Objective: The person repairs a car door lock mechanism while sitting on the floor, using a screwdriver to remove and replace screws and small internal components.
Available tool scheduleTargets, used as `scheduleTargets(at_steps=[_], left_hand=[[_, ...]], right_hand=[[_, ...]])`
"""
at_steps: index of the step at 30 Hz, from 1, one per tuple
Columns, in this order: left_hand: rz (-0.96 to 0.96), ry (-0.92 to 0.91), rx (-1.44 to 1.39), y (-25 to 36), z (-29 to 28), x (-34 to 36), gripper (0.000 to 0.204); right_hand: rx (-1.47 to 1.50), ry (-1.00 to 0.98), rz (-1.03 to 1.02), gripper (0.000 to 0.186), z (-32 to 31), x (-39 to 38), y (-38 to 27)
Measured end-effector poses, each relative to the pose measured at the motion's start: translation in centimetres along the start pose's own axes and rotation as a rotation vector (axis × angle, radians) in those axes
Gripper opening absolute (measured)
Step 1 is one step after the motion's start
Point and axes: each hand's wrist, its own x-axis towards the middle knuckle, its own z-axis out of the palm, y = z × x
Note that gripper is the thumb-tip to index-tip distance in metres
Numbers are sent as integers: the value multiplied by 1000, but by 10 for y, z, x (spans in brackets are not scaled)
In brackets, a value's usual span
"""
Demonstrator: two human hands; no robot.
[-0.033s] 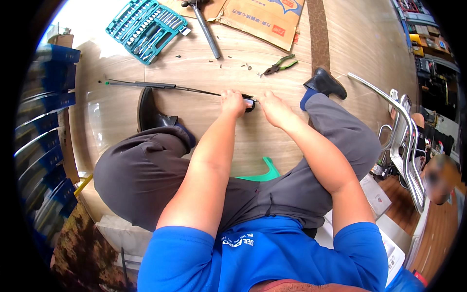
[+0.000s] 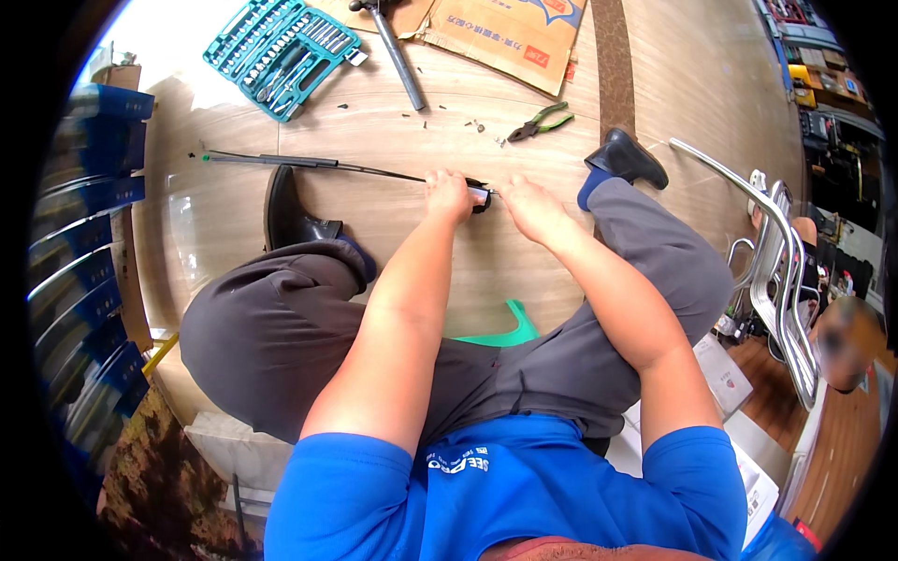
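Note:
My left hand is closed around a small black fitting with a pale, shiny face, at the right end of a long dark cable. The cable stretches left along the floor through a thicker black sleeve to a green tip. Just right of the fitting, my right hand has its fingers pinched at a thin bit sticking out of it. What exactly those fingers hold is too small to make out. Both hands are low over the floor between my boots.
Beyond my hands lie green-handled pliers, small loose screws, a hammer, a teal socket set and flat cardboard. Bent chrome tubes stand at right, blue bins at left. A green piece lies between my legs.

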Motion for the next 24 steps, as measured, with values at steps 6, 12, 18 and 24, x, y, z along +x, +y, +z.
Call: scheduleTargets(at_steps=[6, 12, 18, 24], left_hand=[[-13, 4, 24, 2, 1, 3, 65], [-11, -3, -1, 0, 3, 3, 66], [53, 46, 40, -4, 5, 6, 61], [32, 16, 30, -1, 3, 4, 62]], right_hand=[[528, -137, 556, 16, -16, 10, 6], [40, -79, 116, 15, -7, 2, -2], [331, -147, 334, 19, -14, 9, 11], [541, -297, 567, 17, -11, 5, 4]])
